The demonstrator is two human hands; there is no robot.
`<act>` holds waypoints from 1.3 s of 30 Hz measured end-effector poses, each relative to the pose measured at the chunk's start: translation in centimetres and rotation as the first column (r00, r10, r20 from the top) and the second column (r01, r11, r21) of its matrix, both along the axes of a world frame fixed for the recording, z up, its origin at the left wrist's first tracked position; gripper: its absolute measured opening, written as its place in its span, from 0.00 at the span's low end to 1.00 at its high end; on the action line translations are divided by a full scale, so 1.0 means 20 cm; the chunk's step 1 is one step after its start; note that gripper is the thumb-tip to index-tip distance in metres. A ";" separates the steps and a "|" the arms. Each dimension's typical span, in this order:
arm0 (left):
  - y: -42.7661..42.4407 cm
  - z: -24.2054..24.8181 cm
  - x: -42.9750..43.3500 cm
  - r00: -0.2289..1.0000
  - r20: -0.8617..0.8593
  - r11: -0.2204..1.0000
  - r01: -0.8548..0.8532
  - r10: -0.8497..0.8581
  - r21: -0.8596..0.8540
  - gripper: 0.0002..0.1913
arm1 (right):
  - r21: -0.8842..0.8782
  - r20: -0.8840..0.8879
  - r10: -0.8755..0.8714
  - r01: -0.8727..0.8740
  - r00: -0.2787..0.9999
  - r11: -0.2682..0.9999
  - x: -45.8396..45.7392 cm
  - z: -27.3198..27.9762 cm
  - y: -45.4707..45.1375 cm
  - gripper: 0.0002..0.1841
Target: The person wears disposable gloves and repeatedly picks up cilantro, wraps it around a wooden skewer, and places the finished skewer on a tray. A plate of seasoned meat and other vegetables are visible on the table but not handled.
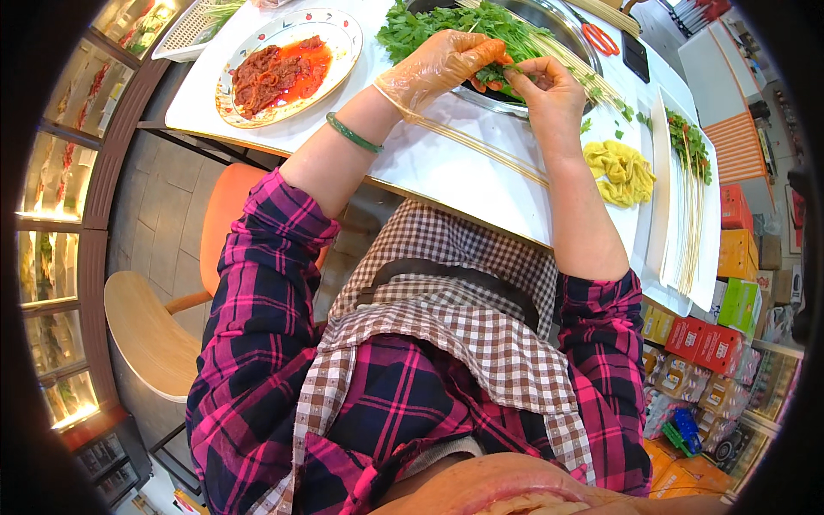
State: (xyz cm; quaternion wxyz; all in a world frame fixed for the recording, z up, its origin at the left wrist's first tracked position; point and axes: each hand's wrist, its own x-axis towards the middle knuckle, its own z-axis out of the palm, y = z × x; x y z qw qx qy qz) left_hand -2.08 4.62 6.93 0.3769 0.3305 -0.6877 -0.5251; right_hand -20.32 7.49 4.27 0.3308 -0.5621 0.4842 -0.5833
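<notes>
My left hand [431, 67], in a clear plastic glove with red sauce on its fingers, pinches a sprig of leafy green herb [497, 72]. My bare right hand [550, 87] has its fingertips on the same sprig from the right. Whether red-sauced meat is folded inside it is hidden by the fingers. Behind both hands a round steel tray [589, 48] holds a heap of herbs [444, 26] and a bundle of bamboo skewers [573, 61]. A few loose skewers [483, 148] run from under my left wrist towards my right forearm.
An oval plate [335, 26] with red-sauced sliced meat [277, 77] stands left. Rightward lie a yellow cloth [619, 174], orange-handled scissors [600, 40], a phone [635, 58] and a white tray [666, 212] holding herb-wrapped skewers [690, 174]. An orange chair [235, 212] stands at the table's near left.
</notes>
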 end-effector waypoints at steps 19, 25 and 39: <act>0.02 -0.01 -0.05 0.979 0.024 0.979 -0.200 0.201 -0.025 0.15 | -0.137 -0.125 -0.046 0.029 0.991 0.990 0.02 -0.07 0.00 0.04; 0.03 0.04 -0.04 0.980 -0.054 0.982 -0.190 0.189 -0.009 0.17 | -0.190 -0.146 -0.061 0.033 0.987 0.981 0.02 -0.06 0.00 0.04; 0.00 0.00 -0.03 0.988 0.059 0.986 -0.147 0.142 0.079 0.09 | -0.193 -0.092 -0.044 0.025 0.995 0.981 0.03 -0.09 0.01 0.04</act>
